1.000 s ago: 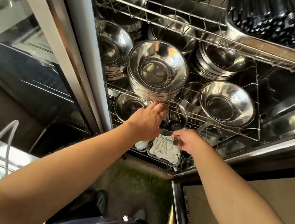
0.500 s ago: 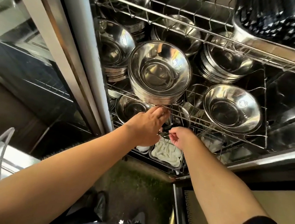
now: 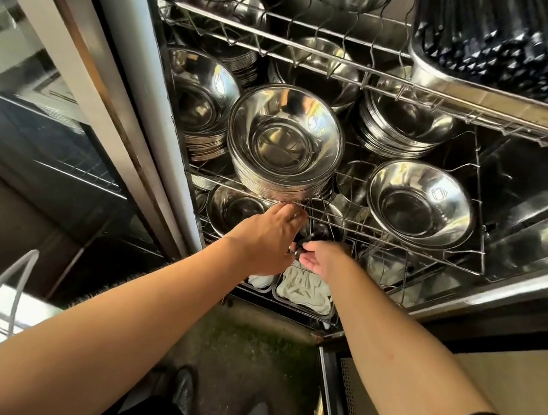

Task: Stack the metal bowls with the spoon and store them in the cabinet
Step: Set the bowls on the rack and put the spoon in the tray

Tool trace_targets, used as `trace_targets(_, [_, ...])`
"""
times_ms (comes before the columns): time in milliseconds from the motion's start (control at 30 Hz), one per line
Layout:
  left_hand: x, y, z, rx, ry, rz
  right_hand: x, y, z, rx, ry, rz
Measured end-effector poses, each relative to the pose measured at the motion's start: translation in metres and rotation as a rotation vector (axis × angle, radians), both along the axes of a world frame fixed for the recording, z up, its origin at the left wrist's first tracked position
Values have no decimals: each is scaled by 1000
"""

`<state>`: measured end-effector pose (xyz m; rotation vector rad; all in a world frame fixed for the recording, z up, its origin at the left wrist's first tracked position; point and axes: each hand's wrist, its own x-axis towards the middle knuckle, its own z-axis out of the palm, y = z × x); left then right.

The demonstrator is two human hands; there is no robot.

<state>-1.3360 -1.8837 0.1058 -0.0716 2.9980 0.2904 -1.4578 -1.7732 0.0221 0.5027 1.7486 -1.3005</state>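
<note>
A: How are the arms set?

B: Both reach forward and up into the open cabinet (image 3: 138,63). The left hand (image 3: 266,241) is back-up, its fingers curled, the fingertips up against the front wire of the middle rack (image 3: 400,236), just below the tall stack of bowls (image 3: 285,143).

A: And the right hand (image 3: 323,260)?

B: It sits just beside the left, palm turned toward it, fingers pinched on a small dark, shiny piece between the two hands. It may be the spoon's handle; I cannot tell for sure.

A: Is the left hand gripping anything?

B: It is curled closed, but what it holds is hidden behind it, so I cannot tell.

A: What is in the racks?

B: The middle rack carries that tall stack at front centre, another stack (image 3: 198,108) to its left, a third (image 3: 403,126) behind on the right, and a single bowl (image 3: 419,204) at front right. Under the rack, by the left hand, sits one more bowl (image 3: 234,206). Lower down, a tray (image 3: 307,290) holds white cloth-like pieces. The top rack has a pan (image 3: 453,81) of dark sticks.
</note>
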Motion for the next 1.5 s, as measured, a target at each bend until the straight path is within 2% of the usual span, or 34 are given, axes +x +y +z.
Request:
trace_targets(100, [-4, 2, 5, 23, -8, 15, 6, 15, 5, 60, 88, 109])
trace_targets(233, [-11, 9, 13, 29, -40, 58, 15, 52, 22, 294, 427, 447])
trace_targets(367, [-23, 20, 29, 25, -51, 57, 22, 92, 65, 358, 647, 676])
trace_targets(500, [-45, 35, 49, 82, -3, 41, 19, 128, 122, 379, 747, 698])
trace_targets(733, [-92, 62, 65, 125, 56, -5, -18, 168, 174, 565, 1118, 628])
trace_targets(867, [-109, 78, 62, 131, 7, -7, -41, 169, 168, 713, 1063, 662])
trace_targets(1100, [-115, 86, 48, 153, -103, 20, -59, 170, 147, 730, 837, 693])
trace_targets(1500, [-110, 81, 42, 141, -119, 36, -63, 171, 137, 729, 843, 698])
